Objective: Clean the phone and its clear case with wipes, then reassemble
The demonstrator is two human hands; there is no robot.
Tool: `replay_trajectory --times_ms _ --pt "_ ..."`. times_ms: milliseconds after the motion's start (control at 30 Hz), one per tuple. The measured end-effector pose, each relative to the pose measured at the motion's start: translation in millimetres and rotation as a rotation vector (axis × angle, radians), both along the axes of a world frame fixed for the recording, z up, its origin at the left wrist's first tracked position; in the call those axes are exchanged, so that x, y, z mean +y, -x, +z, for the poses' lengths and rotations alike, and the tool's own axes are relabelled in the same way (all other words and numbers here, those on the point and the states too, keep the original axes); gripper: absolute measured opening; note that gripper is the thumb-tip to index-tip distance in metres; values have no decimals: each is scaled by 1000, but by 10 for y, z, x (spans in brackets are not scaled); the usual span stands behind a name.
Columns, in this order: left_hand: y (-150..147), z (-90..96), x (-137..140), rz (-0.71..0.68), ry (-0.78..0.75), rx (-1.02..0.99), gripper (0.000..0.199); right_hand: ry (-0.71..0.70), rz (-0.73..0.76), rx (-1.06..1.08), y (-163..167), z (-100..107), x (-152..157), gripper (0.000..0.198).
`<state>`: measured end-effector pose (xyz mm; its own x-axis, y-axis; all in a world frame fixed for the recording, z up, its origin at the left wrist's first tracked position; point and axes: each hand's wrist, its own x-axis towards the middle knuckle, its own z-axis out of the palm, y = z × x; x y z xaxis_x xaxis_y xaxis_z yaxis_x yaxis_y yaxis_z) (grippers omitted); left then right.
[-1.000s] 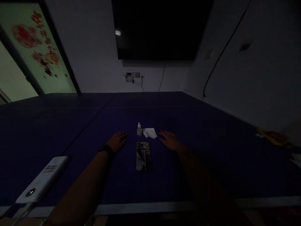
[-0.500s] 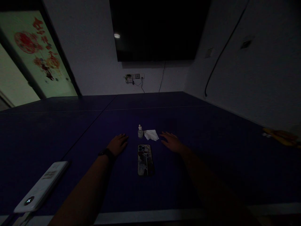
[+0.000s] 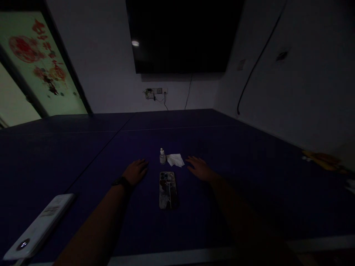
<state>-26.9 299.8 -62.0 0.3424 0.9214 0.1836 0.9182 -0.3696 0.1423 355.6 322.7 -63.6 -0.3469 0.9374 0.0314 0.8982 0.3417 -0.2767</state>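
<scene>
Two bare hands rested well apart and empty on the dark blue table (image 3: 210, 218), near mid-frame: the left hand (image 3: 135, 172) palm down, fingers loosely spread, the right hand (image 3: 201, 169) likewise. Between them, at lower center, I saw the smartphone (image 3: 168, 192) lying camera side up, with the dropper bottle (image 3: 162, 159) upright beyond it and the white tissue (image 3: 175, 160) just beside the bottle, near the right hand but apart. I judged this a ready stance, nothing being handled; any grasp would have called for one hand to lift and reach inward.
</scene>
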Motion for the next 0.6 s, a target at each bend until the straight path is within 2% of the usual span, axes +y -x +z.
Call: replay_trajectory --times_ms 600 --pt "7 9 -25 -4 -12 -15 56 -7 -10 -10 66 49 -31 54"
